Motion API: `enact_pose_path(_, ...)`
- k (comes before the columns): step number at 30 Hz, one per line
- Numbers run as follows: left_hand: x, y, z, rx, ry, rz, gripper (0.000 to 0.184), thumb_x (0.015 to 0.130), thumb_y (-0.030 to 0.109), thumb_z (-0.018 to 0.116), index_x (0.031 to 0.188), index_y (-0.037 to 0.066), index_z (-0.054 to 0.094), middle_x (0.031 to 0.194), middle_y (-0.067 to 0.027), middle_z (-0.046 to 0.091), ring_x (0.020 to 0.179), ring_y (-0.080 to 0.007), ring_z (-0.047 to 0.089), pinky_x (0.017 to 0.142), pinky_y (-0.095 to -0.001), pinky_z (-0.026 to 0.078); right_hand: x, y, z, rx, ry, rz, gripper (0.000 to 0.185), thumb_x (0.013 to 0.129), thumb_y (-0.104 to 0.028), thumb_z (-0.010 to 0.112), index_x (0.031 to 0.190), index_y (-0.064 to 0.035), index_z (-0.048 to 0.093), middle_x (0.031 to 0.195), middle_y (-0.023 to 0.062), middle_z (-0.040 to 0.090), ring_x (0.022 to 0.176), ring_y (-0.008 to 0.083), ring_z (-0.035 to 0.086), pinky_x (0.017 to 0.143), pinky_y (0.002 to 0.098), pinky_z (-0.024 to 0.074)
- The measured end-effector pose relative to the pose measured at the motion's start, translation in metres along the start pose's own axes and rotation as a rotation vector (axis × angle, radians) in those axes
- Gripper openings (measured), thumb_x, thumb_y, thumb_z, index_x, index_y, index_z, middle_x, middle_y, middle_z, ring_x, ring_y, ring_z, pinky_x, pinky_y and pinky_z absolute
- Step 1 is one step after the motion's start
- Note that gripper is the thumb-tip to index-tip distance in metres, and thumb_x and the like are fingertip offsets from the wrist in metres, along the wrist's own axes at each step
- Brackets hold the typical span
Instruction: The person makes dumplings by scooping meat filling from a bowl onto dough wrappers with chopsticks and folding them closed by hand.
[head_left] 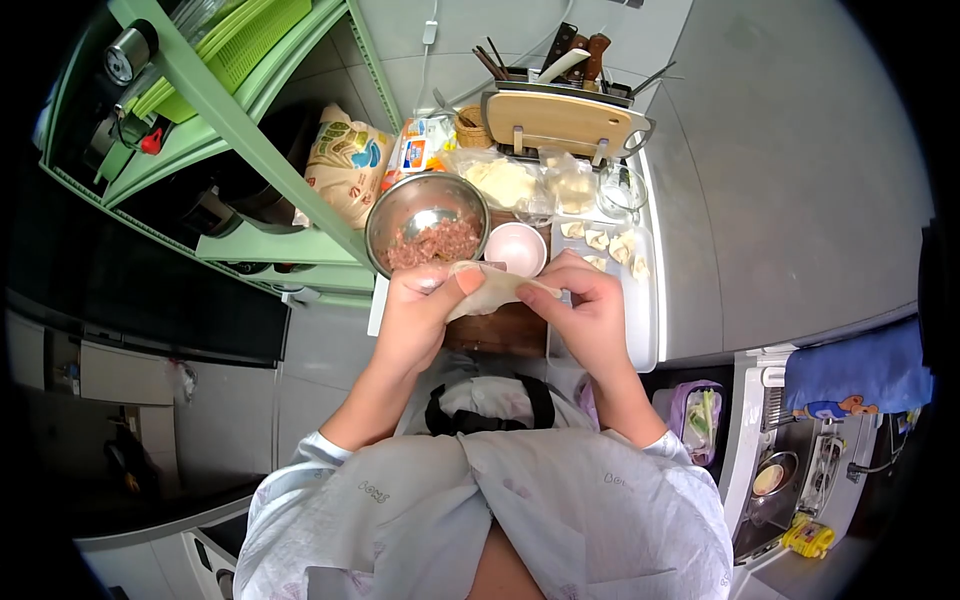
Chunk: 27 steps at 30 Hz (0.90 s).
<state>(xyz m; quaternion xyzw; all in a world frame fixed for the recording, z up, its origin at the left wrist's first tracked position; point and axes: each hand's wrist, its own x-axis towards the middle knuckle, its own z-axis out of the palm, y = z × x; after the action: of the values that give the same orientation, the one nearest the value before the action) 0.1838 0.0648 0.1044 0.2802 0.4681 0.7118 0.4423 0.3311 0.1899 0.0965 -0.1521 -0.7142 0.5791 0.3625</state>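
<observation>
A thin, pale dough wrapper (492,293) is stretched between my two hands over the wooden board (500,333). My left hand (425,305) pinches its left side, and my right hand (588,305) pinches the right side. Just behind my left hand stands a steel bowl (425,195) holding pink minced meat (437,243). A small white-pink bowl (516,249) sits behind the wrapper, between my hands. Several folded dumplings (620,246) lie on a pale tray (644,320) behind and beside my right hand.
Bagged wrappers (503,183), a glass cup (622,190) and a cutting board rack (565,122) with knives stand at the back. A printed sack (347,165) and green shelving (260,165) are at left. A purple-rimmed container (699,420) is at lower right.
</observation>
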Motion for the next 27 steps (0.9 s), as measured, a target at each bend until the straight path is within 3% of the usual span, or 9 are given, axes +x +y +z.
enact_pose_path(3, 0.004, -0.008, -0.006, 0.003, -0.022, 0.003, 0.034, 0.09, 0.023, 0.063, 0.102, -0.009, 0.064, 0.096, -0.0166, 0.068, 0.081, -0.0205, 0.067, 0.07, -0.0305, 0.056, 0.001, 0.0, -0.005, 0.026, -0.023, -0.032, 0.005, 0.075, -0.002, 0.075, 0.079, -0.0004, 0.071, 0.071, 0.0034, 0.061, 0.072, 0.0119, 0.054, 0.066, 0.0252, 0.0415)
enact_pose_path(6, 0.007, -0.005, -0.005, -0.01, -0.019, -0.019, 0.036, 0.09, 0.024, 0.063, 0.103, -0.009, 0.063, 0.095, -0.0168, 0.068, 0.082, -0.0209, 0.067, 0.069, -0.0308, 0.056, -0.001, 0.002, -0.013, 0.023, 0.006, -0.039, 0.006, 0.075, -0.001, 0.074, 0.08, -0.0003, 0.071, 0.071, 0.0033, 0.061, 0.072, 0.0121, 0.055, 0.067, 0.0251, 0.0418)
enact_pose_path(9, 0.01, -0.002, 0.001, -0.048, -0.027, -0.055, 0.025, 0.091, 0.015, 0.061, 0.1, -0.008, 0.066, 0.092, -0.0125, 0.068, 0.079, -0.0156, 0.065, 0.07, -0.0263, 0.052, -0.003, 0.006, -0.017, 0.06, 0.002, -0.03, 0.008, 0.074, -0.001, 0.075, 0.081, -0.0001, 0.071, 0.073, 0.0033, 0.061, 0.073, 0.0123, 0.055, 0.068, 0.0257, 0.0423)
enact_pose_path(12, 0.015, 0.0, 0.001, 0.031, -0.117, -0.025, 0.026, 0.091, 0.014, 0.061, 0.106, -0.008, 0.065, 0.098, -0.0128, 0.067, 0.082, -0.0162, 0.065, 0.07, -0.0269, 0.052, 0.0, 0.002, -0.019, 0.143, -0.035, 0.058, 0.009, 0.075, -0.002, 0.074, 0.083, 0.0003, 0.071, 0.077, 0.0038, 0.062, 0.074, 0.0116, 0.055, 0.068, 0.0256, 0.0423)
enact_pose_path(15, 0.024, -0.003, 0.002, 0.264, -0.241, 0.028, 0.028, 0.091, 0.014, 0.061, 0.109, -0.007, 0.064, 0.105, -0.0136, 0.066, 0.087, -0.0169, 0.065, 0.072, -0.0265, 0.053, 0.0, 0.005, -0.016, -0.008, -0.142, -0.001, 0.01, 0.076, -0.002, 0.073, 0.086, 0.0006, 0.071, 0.079, 0.0046, 0.062, 0.074, 0.0106, 0.054, 0.068, 0.0248, 0.0416)
enact_pose_path(18, 0.023, -0.002, 0.01, 0.22, -0.218, -0.024, 0.026, 0.091, 0.014, 0.06, 0.11, -0.004, 0.065, 0.111, -0.0194, 0.064, 0.097, -0.0193, 0.064, 0.074, -0.0293, 0.055, 0.0, 0.01, -0.015, 0.031, -0.093, 0.04, 0.011, 0.077, -0.003, 0.074, 0.086, 0.001, 0.071, 0.079, 0.0045, 0.061, 0.073, 0.0098, 0.053, 0.068, 0.0245, 0.0409)
enact_pose_path(21, 0.022, 0.001, 0.007, 0.069, -0.195, -0.132, 0.027, 0.09, 0.014, 0.063, 0.107, -0.006, 0.065, 0.106, -0.0148, 0.067, 0.092, -0.0179, 0.066, 0.075, -0.0272, 0.055, 0.001, 0.008, -0.013, 0.129, 0.027, 0.06, 0.01, 0.077, -0.004, 0.074, 0.085, 0.0008, 0.071, 0.077, 0.0035, 0.06, 0.072, 0.0092, 0.052, 0.066, 0.0237, 0.0394)
enact_pose_path(24, 0.017, -0.001, 0.004, 0.16, -0.175, -0.2, 0.027, 0.09, 0.014, 0.063, 0.106, -0.007, 0.065, 0.098, -0.0139, 0.069, 0.087, -0.0177, 0.067, 0.073, -0.0279, 0.056, 0.0, 0.011, -0.009, 0.184, 0.089, 0.078, 0.008, 0.079, -0.004, 0.073, 0.086, 0.0, 0.071, 0.076, 0.0019, 0.058, 0.071, 0.0085, 0.049, 0.064, 0.0228, 0.0377)
enact_pose_path(27, 0.017, -0.003, 0.0, 0.229, -0.184, -0.108, 0.023, 0.088, 0.013, 0.066, 0.103, -0.005, 0.068, 0.089, -0.0128, 0.07, 0.082, -0.016, 0.068, 0.069, -0.0266, 0.056, 0.001, 0.013, -0.01, 0.162, -0.001, 0.093, 0.009, 0.081, -0.003, 0.071, 0.089, -0.0003, 0.072, 0.074, 0.0009, 0.055, 0.069, 0.008, 0.047, 0.063, 0.0224, 0.0358)
